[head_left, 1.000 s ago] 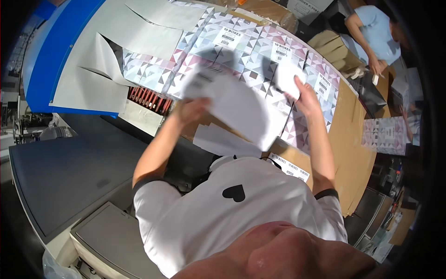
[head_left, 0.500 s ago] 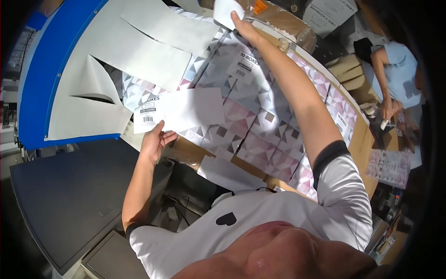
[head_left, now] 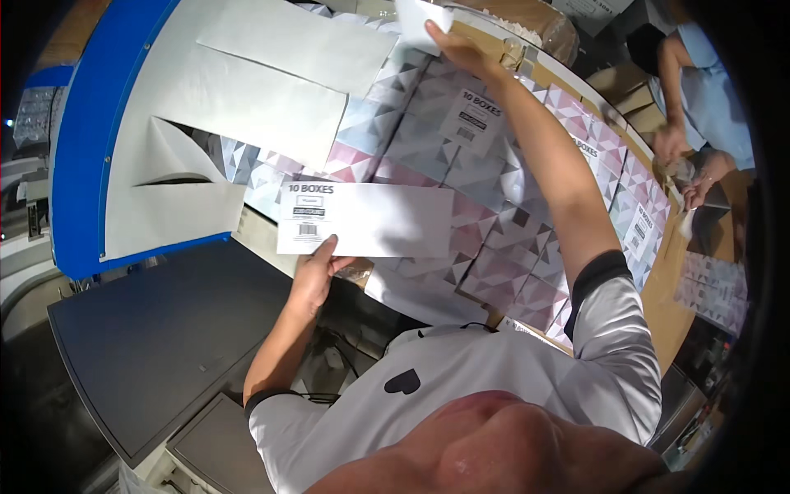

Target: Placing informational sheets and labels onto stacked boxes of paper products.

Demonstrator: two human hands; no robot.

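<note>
My left hand (head_left: 313,278) pinches the lower edge of a long white card (head_left: 395,221) with black print and a barcode at its left end. The thumb lies on its front, and the card is held up over the packs. At the far edge, my right hand (head_left: 462,51) grips a white piece of paper or card (head_left: 421,23), partly cut off by the picture's top. Under both arms lie several wrapped box packs (head_left: 485,255) patterned with pink, grey and white triangles. A similar printed label (head_left: 471,122) shows on one pack.
White curtain-like flaps (head_left: 263,82) on a blue frame (head_left: 82,148) hang over the packs at left. A dark grey cabinet top (head_left: 156,346) stands near left. Brown cardboard (head_left: 658,305) edges the packs. A co-worker (head_left: 699,90) handles things at right.
My left hand has brought the printed card rightward in the picture and turned it more level. My right hand has shifted slightly right, still holding the white piece. The co-worker's hands have moved.
</note>
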